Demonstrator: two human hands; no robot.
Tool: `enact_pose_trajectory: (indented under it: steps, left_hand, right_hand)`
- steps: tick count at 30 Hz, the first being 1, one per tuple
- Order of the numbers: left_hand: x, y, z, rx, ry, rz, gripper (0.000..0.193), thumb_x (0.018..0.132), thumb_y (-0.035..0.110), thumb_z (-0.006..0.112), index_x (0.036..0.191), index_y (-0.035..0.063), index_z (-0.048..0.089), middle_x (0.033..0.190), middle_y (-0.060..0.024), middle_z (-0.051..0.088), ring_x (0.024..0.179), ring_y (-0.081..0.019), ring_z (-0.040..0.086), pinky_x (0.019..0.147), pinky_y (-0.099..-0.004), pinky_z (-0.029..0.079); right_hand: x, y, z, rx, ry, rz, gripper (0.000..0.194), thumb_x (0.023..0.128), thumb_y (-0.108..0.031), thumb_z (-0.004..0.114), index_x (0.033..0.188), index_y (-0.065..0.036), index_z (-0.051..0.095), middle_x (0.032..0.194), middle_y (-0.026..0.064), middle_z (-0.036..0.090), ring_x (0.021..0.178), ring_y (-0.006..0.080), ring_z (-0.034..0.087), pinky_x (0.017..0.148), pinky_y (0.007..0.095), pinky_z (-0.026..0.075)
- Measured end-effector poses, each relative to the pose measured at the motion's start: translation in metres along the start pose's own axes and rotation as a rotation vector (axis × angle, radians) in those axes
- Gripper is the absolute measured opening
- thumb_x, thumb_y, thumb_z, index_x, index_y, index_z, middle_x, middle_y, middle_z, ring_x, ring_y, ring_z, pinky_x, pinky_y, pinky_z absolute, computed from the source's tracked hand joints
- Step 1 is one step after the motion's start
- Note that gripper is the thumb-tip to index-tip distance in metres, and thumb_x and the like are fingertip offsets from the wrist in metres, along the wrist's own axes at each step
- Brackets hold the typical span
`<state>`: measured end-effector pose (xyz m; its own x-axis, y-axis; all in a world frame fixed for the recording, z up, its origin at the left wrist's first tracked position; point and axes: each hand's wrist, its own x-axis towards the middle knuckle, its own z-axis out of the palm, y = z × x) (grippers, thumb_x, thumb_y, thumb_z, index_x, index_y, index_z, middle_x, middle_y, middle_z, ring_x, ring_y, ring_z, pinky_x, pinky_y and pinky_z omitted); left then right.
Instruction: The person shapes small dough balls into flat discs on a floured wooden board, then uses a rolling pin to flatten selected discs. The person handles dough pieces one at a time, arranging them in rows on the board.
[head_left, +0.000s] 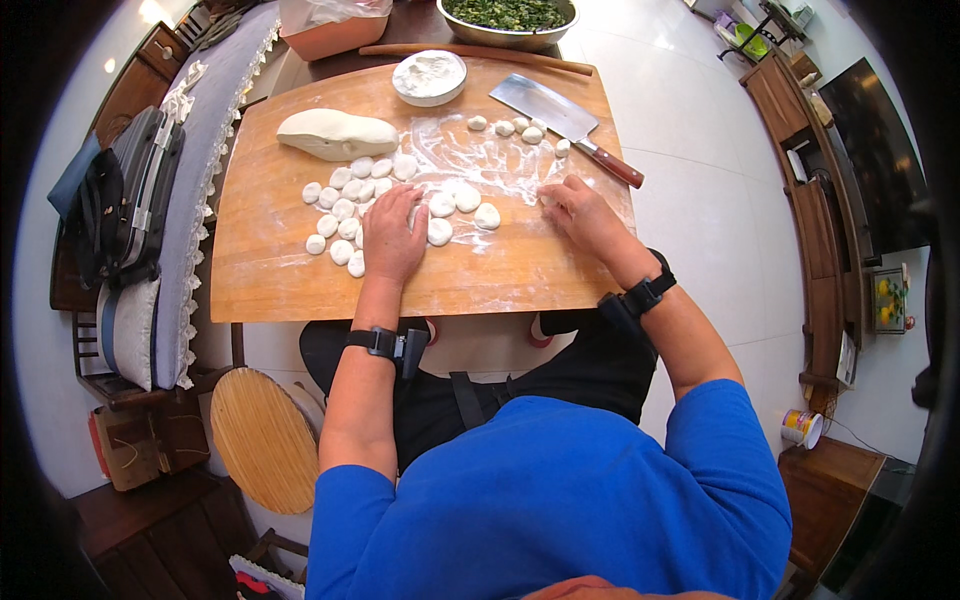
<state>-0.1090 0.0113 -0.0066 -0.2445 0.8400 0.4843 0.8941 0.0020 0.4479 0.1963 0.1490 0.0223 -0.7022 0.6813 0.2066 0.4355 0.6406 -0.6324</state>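
Note:
My left hand (394, 232) lies palm down over a cluster of flattened dough discs (346, 210), thumb spread from the fingers; what is beneath the palm is hidden. Right of it sit several larger discs (467, 199). At the board's right side my right hand (585, 217) pinches a small dough piece (548, 201), mostly covered by the fingers. Small uncut-looking dough lumps (532, 135) rest farther back, beside a cleaver (544, 105) with a wooden handle. A long dough mass (337, 135) lies at the back left of the floured wooden board (277, 281).
Behind the dough stands a bowl of flour (429, 75). A wooden rolling pin (480, 57) lies across the board's far edge. Beyond it are a metal bowl of chopped greens (510, 16) and a pink container (334, 34). A round wooden stool (264, 441) stands at lower left.

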Motion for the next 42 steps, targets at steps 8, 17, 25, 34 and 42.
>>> enact_pose_trajectory:
  steps: [8,17,25,34,42]
  left_hand:
    - [-0.001,-0.002,0.001,0.008,-0.036,-0.029,0.028,0.097,0.023,0.068,0.120,0.0088,0.072,0.131,-0.0102,0.070,0.129,-0.0299,0.060,0.110,-0.0455,0.043]
    - [-0.001,-0.001,0.001,0.022,0.015,0.014,0.027,0.095,0.020,0.069,0.119,0.0074,0.073,0.128,-0.0122,0.071,0.123,-0.0327,0.064,0.105,-0.0458,0.046]
    - [0.000,0.000,-0.001,-0.001,-0.009,-0.005,0.027,0.096,0.020,0.069,0.119,0.0075,0.073,0.128,-0.0117,0.071,0.124,-0.0323,0.064,0.106,-0.0458,0.045]
    - [-0.002,0.000,0.001,-0.001,-0.017,-0.015,0.027,0.095,0.020,0.069,0.119,0.0075,0.073,0.129,-0.0128,0.071,0.126,-0.0333,0.062,0.107,-0.0460,0.045]
    - [-0.001,0.001,-0.001,0.005,-0.030,-0.026,0.027,0.097,0.021,0.068,0.120,0.0075,0.073,0.130,-0.0138,0.070,0.125,-0.0344,0.062,0.107,-0.0467,0.045]
  right_hand:
    - [0.006,0.013,-0.003,-0.076,-0.045,0.040,0.024,0.087,-0.004,0.077,0.111,0.001,0.072,0.105,0.0202,0.065,0.097,0.0410,0.067,0.086,0.0440,0.056]
    - [0.004,0.004,0.005,-0.022,0.072,-0.101,0.019,0.087,-0.002,0.077,0.105,-0.002,0.073,0.110,0.0160,0.065,0.096,0.0351,0.069,0.085,0.0384,0.058]
    - [0.010,-0.003,0.000,-0.095,-0.094,0.123,0.033,0.091,-0.015,0.077,0.122,-0.008,0.069,0.123,0.0173,0.063,0.107,0.0356,0.067,0.095,0.0397,0.055]
    - [0.032,-0.007,0.038,-0.562,-0.103,-0.083,0.069,0.106,-0.052,0.048,0.167,-0.024,0.032,0.176,0.0150,0.016,0.164,0.0370,0.002,0.130,0.0575,0.000]
    - [0.040,0.005,0.042,-0.190,0.089,-0.046,0.064,0.108,-0.045,0.046,0.163,-0.014,0.037,0.171,0.0202,0.028,0.160,0.0389,0.017,0.129,0.0556,0.011]
